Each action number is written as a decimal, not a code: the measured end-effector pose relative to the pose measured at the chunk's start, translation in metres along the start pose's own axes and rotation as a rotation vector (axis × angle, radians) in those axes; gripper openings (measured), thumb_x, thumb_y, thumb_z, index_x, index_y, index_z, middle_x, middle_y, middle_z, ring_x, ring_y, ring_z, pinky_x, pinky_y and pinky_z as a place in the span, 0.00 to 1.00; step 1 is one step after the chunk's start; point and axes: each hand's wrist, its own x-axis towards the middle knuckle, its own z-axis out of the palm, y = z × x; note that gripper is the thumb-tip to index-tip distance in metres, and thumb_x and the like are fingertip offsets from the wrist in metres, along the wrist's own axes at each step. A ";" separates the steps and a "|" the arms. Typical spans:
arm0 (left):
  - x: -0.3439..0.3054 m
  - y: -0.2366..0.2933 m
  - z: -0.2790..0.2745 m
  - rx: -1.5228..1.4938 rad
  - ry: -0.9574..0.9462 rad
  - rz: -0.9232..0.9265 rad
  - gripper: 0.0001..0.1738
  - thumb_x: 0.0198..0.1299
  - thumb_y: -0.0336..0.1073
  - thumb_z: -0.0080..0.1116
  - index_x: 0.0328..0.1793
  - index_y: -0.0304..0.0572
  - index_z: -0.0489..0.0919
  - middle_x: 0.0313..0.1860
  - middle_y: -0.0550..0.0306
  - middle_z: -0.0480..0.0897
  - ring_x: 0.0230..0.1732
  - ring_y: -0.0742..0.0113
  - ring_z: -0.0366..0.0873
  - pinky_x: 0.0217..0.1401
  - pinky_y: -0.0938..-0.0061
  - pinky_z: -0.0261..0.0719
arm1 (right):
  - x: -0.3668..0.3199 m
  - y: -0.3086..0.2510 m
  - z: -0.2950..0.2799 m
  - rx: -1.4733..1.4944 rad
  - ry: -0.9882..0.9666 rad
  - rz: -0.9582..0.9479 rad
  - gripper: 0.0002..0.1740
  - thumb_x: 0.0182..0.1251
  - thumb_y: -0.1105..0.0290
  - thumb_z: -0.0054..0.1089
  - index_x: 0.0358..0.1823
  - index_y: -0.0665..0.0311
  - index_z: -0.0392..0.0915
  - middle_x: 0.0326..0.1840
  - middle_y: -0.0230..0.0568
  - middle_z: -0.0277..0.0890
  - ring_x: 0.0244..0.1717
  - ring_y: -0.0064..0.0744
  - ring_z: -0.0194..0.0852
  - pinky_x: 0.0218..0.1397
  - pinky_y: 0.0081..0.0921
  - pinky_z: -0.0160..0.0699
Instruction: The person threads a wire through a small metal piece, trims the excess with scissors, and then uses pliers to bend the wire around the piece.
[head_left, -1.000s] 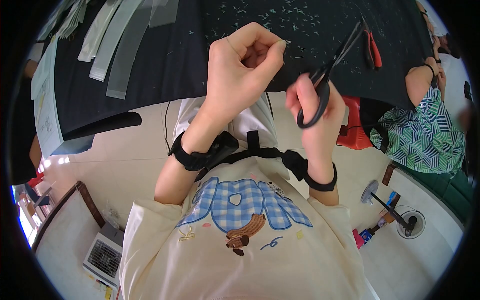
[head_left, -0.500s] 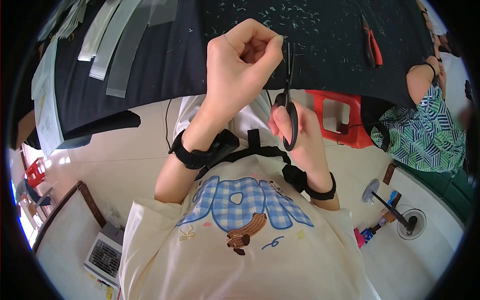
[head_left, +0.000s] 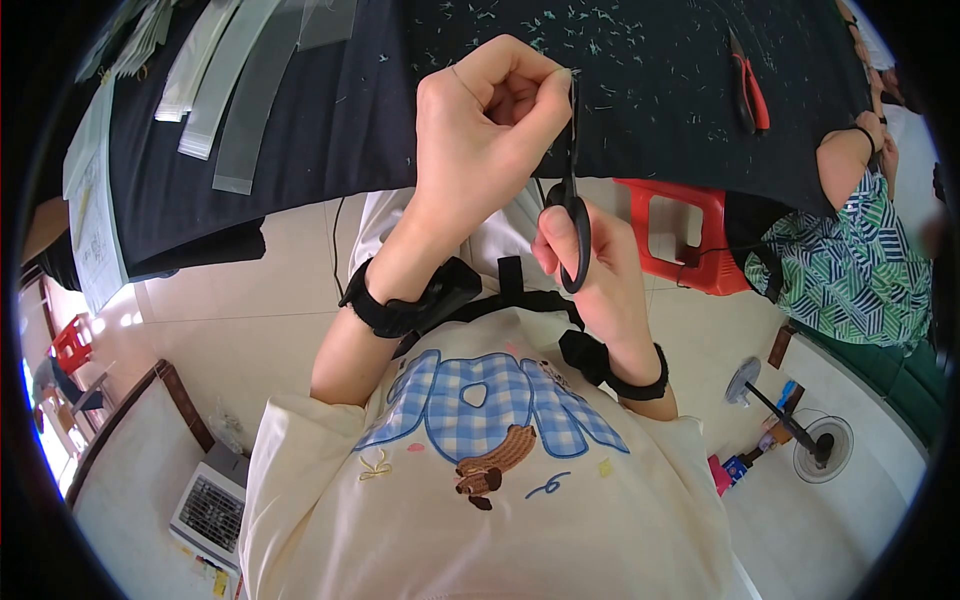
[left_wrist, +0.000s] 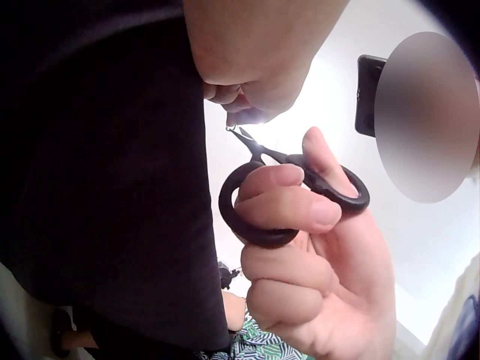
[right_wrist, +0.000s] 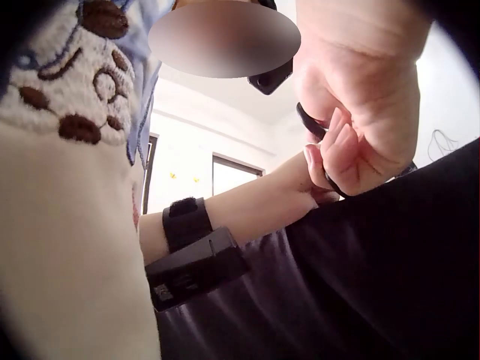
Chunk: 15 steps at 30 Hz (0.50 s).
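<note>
My left hand (head_left: 472, 145) is raised over the front of the black-covered table, thumb and forefinger pinching a tiny thin piece (head_left: 574, 71). Most of that piece is hidden by the fingertips, and I cannot tell what it is. A pair of black-handled scissors (head_left: 572, 150) is in my right hand (head_left: 608, 270), just right of and below the left. Thumb and fingers go through the handle loops, as the left wrist view shows. The blades point away from my body, their tips right beside the left fingertips.
Small pale green clippings (head_left: 600, 45) litter the black cloth (head_left: 660, 130). Red-handled pliers (head_left: 752, 100) lie to the right. Clear plastic sleeves (head_left: 250, 130) lie at the left, near a printed sheet (head_left: 95, 230) over the edge. A red stool (head_left: 665, 268) stands below, beside another person's patterned garment (head_left: 850, 270).
My right hand has swung left, bringing the scissors from near the pliers to the left fingertips. Their blades, slightly apart half a second ago, are now closer together. My left hand has barely moved.
</note>
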 end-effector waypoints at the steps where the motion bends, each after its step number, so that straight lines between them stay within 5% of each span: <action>1: 0.001 -0.001 0.001 0.000 0.000 0.000 0.03 0.56 0.27 0.58 0.32 0.34 0.78 0.22 0.69 0.76 0.24 0.89 0.67 0.25 0.92 0.61 | 0.000 0.000 0.000 0.000 0.000 0.000 0.20 0.64 0.60 0.57 0.19 0.64 0.67 0.15 0.23 0.60 0.19 0.11 0.52 0.20 0.15 0.45; 15: 0.002 -0.003 0.002 -0.011 0.040 0.027 0.04 0.53 0.26 0.58 0.27 0.33 0.76 0.18 0.68 0.75 0.21 0.89 0.65 0.22 0.92 0.63 | -0.001 0.002 -0.001 0.005 -0.021 -0.034 0.22 0.66 0.53 0.52 0.23 0.64 0.70 0.16 0.28 0.65 0.19 0.14 0.56 0.20 0.15 0.50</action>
